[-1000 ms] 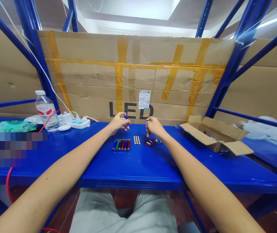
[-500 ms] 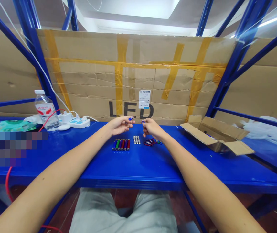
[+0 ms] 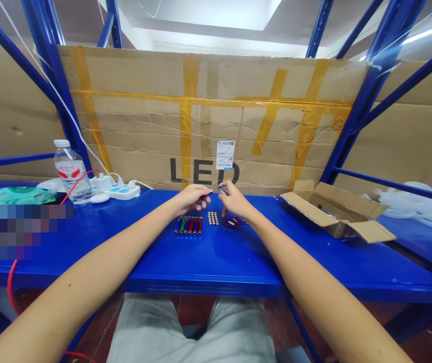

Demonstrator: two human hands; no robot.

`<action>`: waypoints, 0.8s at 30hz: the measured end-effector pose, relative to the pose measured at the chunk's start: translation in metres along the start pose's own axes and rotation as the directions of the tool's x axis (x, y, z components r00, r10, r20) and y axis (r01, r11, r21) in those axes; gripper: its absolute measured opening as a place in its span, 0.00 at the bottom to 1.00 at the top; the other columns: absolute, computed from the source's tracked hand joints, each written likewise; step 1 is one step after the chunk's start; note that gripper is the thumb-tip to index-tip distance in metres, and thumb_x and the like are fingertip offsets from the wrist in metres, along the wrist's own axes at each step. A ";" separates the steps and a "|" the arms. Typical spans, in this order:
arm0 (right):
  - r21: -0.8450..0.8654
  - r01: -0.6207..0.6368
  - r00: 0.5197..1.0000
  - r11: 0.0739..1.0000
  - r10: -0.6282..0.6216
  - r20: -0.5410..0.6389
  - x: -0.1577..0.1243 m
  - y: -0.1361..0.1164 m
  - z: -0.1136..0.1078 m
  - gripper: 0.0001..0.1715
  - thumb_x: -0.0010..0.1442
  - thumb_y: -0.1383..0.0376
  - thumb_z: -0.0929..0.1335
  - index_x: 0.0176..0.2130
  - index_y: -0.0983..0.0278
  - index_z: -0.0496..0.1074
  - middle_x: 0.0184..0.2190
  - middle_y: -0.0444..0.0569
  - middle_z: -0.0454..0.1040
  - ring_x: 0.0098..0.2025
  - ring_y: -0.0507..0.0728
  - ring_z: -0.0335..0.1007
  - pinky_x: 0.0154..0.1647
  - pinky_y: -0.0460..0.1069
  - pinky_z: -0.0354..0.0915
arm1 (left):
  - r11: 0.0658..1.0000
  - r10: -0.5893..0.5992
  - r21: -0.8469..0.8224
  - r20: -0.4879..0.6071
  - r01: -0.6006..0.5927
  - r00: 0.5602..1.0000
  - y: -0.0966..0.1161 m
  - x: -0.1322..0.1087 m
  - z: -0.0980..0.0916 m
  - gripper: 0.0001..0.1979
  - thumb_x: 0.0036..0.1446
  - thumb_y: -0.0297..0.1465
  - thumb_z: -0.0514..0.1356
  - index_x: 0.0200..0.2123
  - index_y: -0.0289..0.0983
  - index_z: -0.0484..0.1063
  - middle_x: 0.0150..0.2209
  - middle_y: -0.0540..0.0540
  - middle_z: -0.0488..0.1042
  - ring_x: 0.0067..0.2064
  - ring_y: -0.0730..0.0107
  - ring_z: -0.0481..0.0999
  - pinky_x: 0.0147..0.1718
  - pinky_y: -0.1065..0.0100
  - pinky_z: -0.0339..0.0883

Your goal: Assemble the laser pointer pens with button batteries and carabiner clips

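My left hand [image 3: 195, 198] is closed in a pinch on what looks like a mini flashlight; only its silver end [image 3: 211, 191] shows past my fingertips. Facing it, my right hand [image 3: 235, 200] pinches a blue carabiner [image 3: 222, 190], a small gap apart from that end. Under the left hand, several mini flashlights [image 3: 188, 226] in blue, green, purple and red lie side by side. Silver button cells [image 3: 213, 218] form short rows between the hands. A small heap of carabiners [image 3: 232, 222], red and dark, is partly hidden beneath my right wrist.
An open cardboard box [image 3: 336, 212] stands right on the blue table [image 3: 216, 262]. At left are a water bottle [image 3: 72, 174], a power strip [image 3: 123, 190], a green packet [image 3: 19, 195] and a red cable [image 3: 12, 282]. A large taped carton [image 3: 143, 131] walls the back.
My left hand has turned and lowered slightly, so the blue body is covered and the silver end shows. The right hand has tipped up a little, and its blue carabiner is now more visible.
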State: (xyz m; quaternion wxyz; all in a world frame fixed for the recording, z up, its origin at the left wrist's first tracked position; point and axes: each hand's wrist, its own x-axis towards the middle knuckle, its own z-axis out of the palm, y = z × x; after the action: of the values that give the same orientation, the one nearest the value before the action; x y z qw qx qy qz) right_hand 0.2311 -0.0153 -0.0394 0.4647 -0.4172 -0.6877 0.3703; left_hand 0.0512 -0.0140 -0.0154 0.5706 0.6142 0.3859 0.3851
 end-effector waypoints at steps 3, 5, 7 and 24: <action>-0.128 -0.026 0.999 0.991 0.023 -0.023 -0.003 -0.005 0.000 0.14 0.62 0.69 0.64 0.47 0.61 0.61 0.23 0.37 0.61 0.14 0.49 0.60 0.10 0.45 0.61 | 0.994 0.072 0.077 0.016 -0.073 0.997 -0.003 0.001 0.003 0.06 0.63 0.28 0.58 0.35 0.33 0.73 0.25 0.49 0.72 0.20 0.79 0.69 0.16 0.74 0.56; -0.122 -0.021 1.000 0.992 0.022 0.004 -0.003 -0.006 0.000 0.12 0.63 0.67 0.64 0.48 0.62 0.62 0.23 0.38 0.61 0.15 0.48 0.61 0.12 0.45 0.62 | 0.986 0.119 0.113 0.011 -0.119 0.993 -0.004 0.001 0.006 0.05 0.62 0.28 0.58 0.36 0.34 0.72 0.24 0.50 0.72 0.20 0.78 0.69 0.16 0.74 0.57; -0.105 -0.015 0.999 0.994 0.018 0.027 -0.003 -0.006 0.000 0.13 0.65 0.65 0.63 0.49 0.63 0.63 0.23 0.38 0.62 0.15 0.48 0.61 0.13 0.45 0.63 | 0.975 0.161 0.159 -0.015 -0.157 0.987 -0.005 0.000 0.008 0.03 0.62 0.27 0.58 0.36 0.34 0.73 0.23 0.50 0.71 0.19 0.78 0.69 0.16 0.74 0.58; -0.298 0.017 0.991 0.954 -0.055 -0.121 -0.008 -0.014 0.003 0.11 0.65 0.68 0.58 0.46 0.63 0.63 0.21 0.40 0.66 0.14 0.50 0.61 0.15 0.45 0.57 | 0.883 0.347 0.323 0.038 -0.341 0.937 -0.008 -0.005 0.019 0.05 0.62 0.27 0.57 0.39 0.32 0.72 0.22 0.52 0.71 0.17 0.78 0.68 0.17 0.74 0.61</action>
State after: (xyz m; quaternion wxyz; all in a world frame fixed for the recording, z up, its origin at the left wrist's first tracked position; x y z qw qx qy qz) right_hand 0.2265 -0.0285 -0.0304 0.4465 -0.4924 -0.7118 0.2270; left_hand 0.0660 -0.0262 -0.0242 0.3801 0.7544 0.3348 0.4176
